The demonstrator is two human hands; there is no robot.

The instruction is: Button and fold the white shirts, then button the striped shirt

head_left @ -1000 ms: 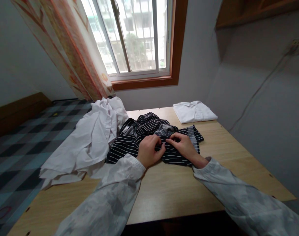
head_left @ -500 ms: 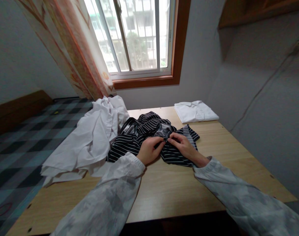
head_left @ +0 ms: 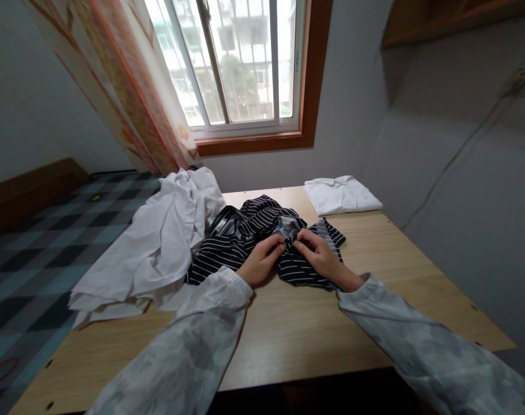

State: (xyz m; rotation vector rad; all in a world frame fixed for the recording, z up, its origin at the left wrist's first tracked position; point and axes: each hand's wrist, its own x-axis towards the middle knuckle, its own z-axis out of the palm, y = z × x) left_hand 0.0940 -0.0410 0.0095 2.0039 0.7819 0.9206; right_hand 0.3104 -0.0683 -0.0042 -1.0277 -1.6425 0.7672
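The striped garment (head_left: pixel 249 242) lies crumpled mid-counter (head_left: pixel 314 334). Left hand (head_left: pixel 259 262) and right hand (head_left: pixel 320 256) meet at one bunched fold, each grip pinched shut on the cloth (likely to work a single spot). A loose white shirt (head_left: pixel 158 242) touches its left edge; a folded white shirt (head_left: pixel 342 196) sits apart.

- Bare wooden table (head_left: pixel 297 340) lies open from 4 to 8 o'clock of the hands.
- A heap of white cloth (head_left: pixel 158 242) blocks 9 to 10 o'clock.
- A folded white shirt (head_left: pixel 342 195) sits at 1 o'clock, against the grey wall (head_left: pixel 461 173).
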